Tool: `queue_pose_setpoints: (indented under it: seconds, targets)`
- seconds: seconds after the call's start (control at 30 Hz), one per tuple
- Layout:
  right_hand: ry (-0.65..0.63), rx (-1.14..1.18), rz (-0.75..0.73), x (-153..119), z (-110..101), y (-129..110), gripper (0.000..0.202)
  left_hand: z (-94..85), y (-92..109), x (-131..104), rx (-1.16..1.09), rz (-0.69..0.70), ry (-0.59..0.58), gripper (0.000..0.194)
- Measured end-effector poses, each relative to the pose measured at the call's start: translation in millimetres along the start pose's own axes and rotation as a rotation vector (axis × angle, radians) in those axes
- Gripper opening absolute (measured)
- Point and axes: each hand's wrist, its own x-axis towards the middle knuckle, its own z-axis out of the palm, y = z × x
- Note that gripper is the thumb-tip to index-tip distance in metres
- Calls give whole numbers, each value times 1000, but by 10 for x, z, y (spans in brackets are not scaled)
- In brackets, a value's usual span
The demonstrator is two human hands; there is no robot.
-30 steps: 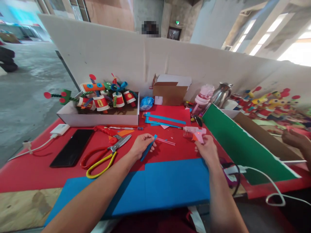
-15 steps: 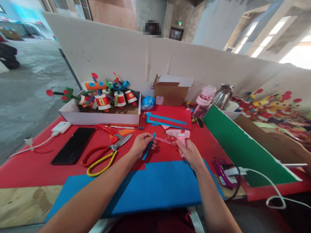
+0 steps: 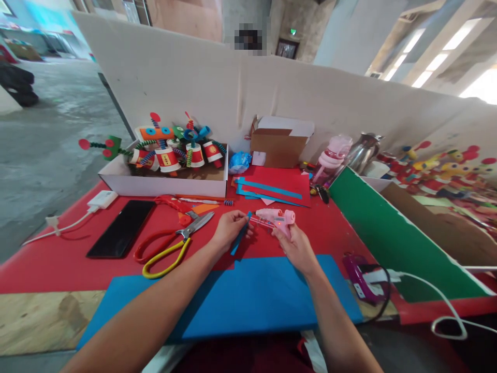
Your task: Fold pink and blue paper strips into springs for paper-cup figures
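Between the fingertips of my left hand is a narrow blue paper strip, its free end slanting down toward me. My right hand is closed round the handle of a pink hot glue gun, on which a small red light glows. The gun's nozzle points left and lies close to the strip's upper end; whether it touches I cannot tell. Left of my left hand lie big scissors with one red and one yellow handle. Under my forearms is a large blue sheet.
A white box holds several paper-cup figures at the back left. Blue strips lie on red paper behind my hands. A black phone is at left; a green board and a purple plugged device are at right.
My right hand has brought the glue gun leftward, so its nozzle is now close to the blue strip's top. The left hand still pinches the strip. The view has shifted slightly.
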Motion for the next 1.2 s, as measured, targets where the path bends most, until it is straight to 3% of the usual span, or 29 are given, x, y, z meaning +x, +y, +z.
queue_pose_setpoints:
  seconds: [0.77, 1.2]
  targets:
    - [15, -112, -55, 1, 30, 0, 32, 17, 21, -9, 6, -4, 1, 14]
    - [-50, -84, -76, 7, 31, -23, 35, 8, 26, -4, 0, -10, 7, 12]
